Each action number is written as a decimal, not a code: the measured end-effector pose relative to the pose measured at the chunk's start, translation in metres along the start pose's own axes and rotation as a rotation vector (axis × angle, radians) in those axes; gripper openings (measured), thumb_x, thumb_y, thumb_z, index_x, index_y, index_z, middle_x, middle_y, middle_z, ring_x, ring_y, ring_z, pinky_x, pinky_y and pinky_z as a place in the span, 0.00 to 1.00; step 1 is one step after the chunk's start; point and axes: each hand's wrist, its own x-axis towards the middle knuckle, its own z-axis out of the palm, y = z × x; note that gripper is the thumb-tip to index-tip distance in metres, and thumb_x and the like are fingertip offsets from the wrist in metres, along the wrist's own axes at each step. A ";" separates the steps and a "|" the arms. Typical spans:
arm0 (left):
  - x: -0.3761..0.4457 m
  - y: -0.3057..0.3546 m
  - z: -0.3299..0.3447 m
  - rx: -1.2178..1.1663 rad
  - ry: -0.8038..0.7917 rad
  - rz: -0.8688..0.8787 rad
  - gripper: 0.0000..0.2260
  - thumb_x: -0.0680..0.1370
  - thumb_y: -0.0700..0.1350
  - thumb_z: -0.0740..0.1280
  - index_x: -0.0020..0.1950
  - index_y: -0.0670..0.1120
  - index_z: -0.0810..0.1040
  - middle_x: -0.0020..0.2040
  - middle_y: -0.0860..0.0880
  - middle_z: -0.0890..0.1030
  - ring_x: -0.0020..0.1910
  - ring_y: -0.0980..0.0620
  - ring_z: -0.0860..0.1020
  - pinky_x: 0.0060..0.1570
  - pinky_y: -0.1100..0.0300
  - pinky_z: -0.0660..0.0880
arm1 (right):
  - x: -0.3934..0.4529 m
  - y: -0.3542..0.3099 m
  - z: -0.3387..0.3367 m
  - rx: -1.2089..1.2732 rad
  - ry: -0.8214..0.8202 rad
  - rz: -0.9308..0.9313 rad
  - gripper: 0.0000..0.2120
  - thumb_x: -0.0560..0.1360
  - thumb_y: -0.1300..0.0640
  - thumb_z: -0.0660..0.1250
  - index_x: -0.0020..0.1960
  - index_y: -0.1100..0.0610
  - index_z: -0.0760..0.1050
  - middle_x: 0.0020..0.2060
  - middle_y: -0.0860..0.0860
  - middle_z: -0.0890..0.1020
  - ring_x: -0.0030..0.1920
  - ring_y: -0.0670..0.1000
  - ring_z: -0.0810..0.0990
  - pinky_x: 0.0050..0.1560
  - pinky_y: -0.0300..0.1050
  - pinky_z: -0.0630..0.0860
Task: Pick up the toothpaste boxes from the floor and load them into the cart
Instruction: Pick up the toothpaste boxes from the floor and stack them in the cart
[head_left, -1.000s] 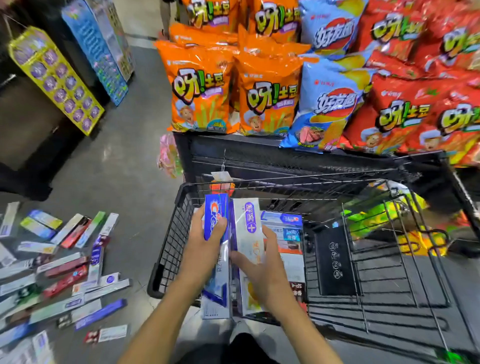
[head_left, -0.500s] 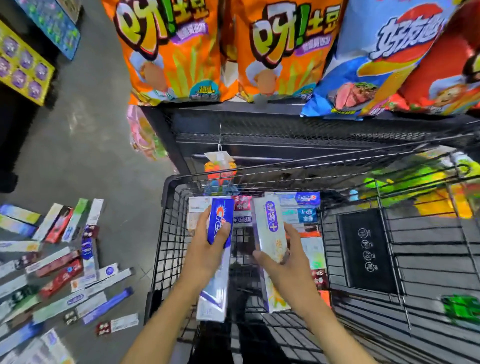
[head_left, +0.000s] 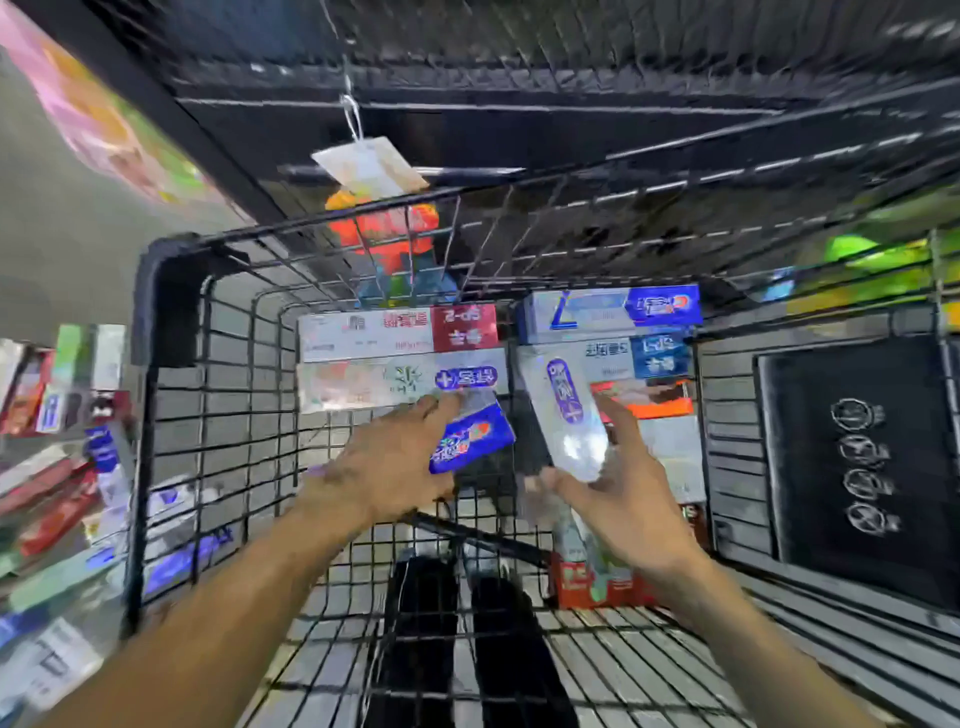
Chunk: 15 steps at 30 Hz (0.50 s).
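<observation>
Head view, only one available: camera has dropped in close over the cart (head_left: 156, 322) since a second ago, when both boxes were held upright above the rim; frame is heavily motion-blurred. Left hand (head_left: 384, 462) now has the blue toothpaste box (head_left: 470, 441) down inside the basket, tipped toward flat, its far end just beside the white boxes already stacked against the far wall (head_left: 400, 358). Fingers look spread over the box rather than wrapped, but blur hides the thumb, so can't tell if it's holding or letting go. Right hand (head_left: 628, 499) has the white box with the purple label (head_left: 571, 415), tilted, fingers wide and loose on both sides; looks like a release in progress, not confirmable. My read: both boxes are at the placing stage, joining the right-hand stack (head_left: 608, 317). Plenty of boxes on the floor (head_left: 57, 467) left of the cart, so the task is well short of done.
</observation>
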 end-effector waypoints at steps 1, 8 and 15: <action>0.009 -0.002 0.004 0.041 0.006 0.014 0.34 0.76 0.56 0.69 0.75 0.52 0.54 0.71 0.46 0.71 0.65 0.44 0.74 0.57 0.52 0.76 | 0.007 0.006 -0.001 -0.012 -0.012 0.001 0.36 0.71 0.63 0.76 0.57 0.25 0.64 0.49 0.32 0.81 0.49 0.37 0.81 0.42 0.26 0.73; 0.023 -0.007 0.032 0.191 0.133 0.006 0.29 0.76 0.51 0.72 0.75 0.49 0.65 0.67 0.43 0.72 0.62 0.42 0.76 0.55 0.53 0.74 | 0.034 0.035 -0.009 -0.016 -0.085 -0.023 0.29 0.73 0.59 0.76 0.60 0.35 0.63 0.59 0.43 0.76 0.53 0.38 0.76 0.35 0.20 0.68; 0.015 -0.014 0.046 0.403 0.154 -0.022 0.36 0.66 0.48 0.78 0.72 0.44 0.73 0.66 0.39 0.76 0.62 0.37 0.76 0.59 0.45 0.74 | 0.032 0.039 -0.004 -0.007 -0.138 -0.043 0.32 0.72 0.58 0.77 0.56 0.27 0.64 0.52 0.33 0.77 0.48 0.30 0.77 0.36 0.20 0.68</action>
